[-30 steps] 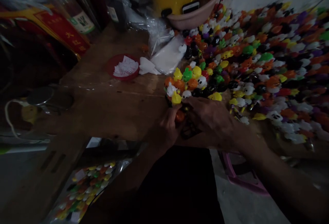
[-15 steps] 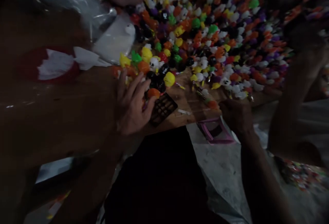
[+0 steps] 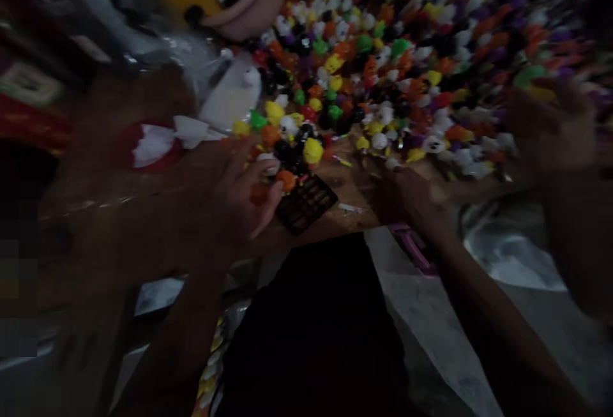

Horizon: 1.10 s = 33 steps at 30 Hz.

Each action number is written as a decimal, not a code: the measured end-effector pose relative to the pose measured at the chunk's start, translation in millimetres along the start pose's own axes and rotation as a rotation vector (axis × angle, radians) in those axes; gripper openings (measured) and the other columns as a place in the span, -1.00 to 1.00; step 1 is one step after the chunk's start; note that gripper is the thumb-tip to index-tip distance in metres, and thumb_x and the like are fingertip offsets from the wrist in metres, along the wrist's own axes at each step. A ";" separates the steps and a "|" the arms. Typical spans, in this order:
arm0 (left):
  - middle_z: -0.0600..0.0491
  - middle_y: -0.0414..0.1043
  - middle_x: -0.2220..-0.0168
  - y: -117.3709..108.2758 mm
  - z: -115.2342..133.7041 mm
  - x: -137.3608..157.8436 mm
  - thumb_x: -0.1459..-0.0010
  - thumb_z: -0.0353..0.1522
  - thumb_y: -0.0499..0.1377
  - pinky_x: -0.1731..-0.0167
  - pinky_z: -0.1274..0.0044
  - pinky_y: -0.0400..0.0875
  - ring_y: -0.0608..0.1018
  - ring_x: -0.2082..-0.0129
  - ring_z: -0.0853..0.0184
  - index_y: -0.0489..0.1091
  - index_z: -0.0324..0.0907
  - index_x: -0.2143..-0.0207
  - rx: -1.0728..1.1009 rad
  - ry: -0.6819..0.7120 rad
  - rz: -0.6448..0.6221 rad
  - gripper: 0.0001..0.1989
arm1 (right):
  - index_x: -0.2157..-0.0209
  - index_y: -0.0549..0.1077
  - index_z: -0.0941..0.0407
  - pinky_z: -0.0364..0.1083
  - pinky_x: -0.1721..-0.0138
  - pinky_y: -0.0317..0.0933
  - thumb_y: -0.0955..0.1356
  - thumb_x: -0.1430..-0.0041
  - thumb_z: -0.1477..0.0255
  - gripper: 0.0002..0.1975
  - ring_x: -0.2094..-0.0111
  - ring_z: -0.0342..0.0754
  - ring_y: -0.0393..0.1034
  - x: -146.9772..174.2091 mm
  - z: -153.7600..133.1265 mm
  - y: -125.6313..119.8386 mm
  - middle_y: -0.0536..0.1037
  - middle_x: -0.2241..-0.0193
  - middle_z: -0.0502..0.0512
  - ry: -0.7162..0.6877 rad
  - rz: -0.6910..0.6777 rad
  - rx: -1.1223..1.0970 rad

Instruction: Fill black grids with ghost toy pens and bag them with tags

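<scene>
toys (image 3: 335, 62) everywhere, folks, a great colourful heap across the back and right of the wooden table (image 3: 354, 181), with a smaller bunch (image 3: 290, 156) standing right in front of me! my left hand (image 3: 242, 193) is at the near left side of that bunch, fingers spread and thumb well apart, an orange toy (image 3: 259, 194) showing between them and a second orange toy (image 3: 286, 181) just beside the thumb tip. over to my right hand (image 3: 412, 190), low by the heap's near edge, fingertips close to a white toy (image 3: 393, 163); it's dim and blurred, so i can't tell whether they pinch anything. between my hands lies the black tray (image 3: 306, 205), compartments up, a white strip (image 3: 351, 208) just beside it. well off to the left, a red dish (image 3: 125, 152) holds white papers (image 3: 153, 144). and far right, another person's hand (image 3: 558, 123) hangs over the heap, blurred!
</scene>
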<state>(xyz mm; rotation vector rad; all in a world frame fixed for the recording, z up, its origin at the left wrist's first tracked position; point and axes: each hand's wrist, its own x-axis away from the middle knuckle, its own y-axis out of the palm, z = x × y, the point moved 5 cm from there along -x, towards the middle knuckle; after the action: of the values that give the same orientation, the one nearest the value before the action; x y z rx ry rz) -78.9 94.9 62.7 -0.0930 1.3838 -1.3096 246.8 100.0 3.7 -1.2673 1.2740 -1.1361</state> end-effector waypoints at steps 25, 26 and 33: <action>-0.19 0.42 -0.27 16.7 -12.3 1.1 -0.21 -0.12 0.26 -0.43 0.11 0.10 0.28 -0.41 -0.06 0.27 -0.20 -0.29 0.086 -0.099 0.054 -0.33 | 0.31 0.52 0.08 -0.02 0.22 0.35 0.40 -0.34 0.19 -0.75 0.30 0.06 0.49 -43.5 -158.6 -69.2 0.58 0.37 0.09 -0.417 0.303 -0.544; -0.16 0.45 -0.24 19.4 -12.8 -1.9 -0.21 -0.11 0.28 -0.44 0.09 0.06 0.30 -0.39 -0.06 0.31 -0.17 -0.27 0.065 -0.130 0.006 -0.35 | 0.31 0.52 0.08 -0.02 0.21 0.35 0.39 -0.35 0.21 -0.76 0.29 0.07 0.49 -43.8 -161.8 -63.0 0.58 0.37 0.11 -0.425 0.294 -0.490; -0.20 0.44 -0.25 23.0 -6.3 -10.3 -0.14 0.02 0.35 -0.44 0.05 0.01 0.30 -0.38 -0.13 0.32 -0.21 -0.28 0.031 -0.159 -0.112 -0.22 | 0.20 0.54 0.08 0.02 0.18 0.35 0.29 -0.41 0.12 -0.66 0.24 0.13 0.49 -50.2 -159.4 -56.3 0.59 0.32 0.16 -0.438 0.307 -0.439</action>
<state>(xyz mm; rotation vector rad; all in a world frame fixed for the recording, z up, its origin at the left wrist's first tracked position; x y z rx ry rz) -66.3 114.4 51.1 -0.2520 1.2374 -1.3850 92.4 146.2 75.5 -1.4718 1.3548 -0.3389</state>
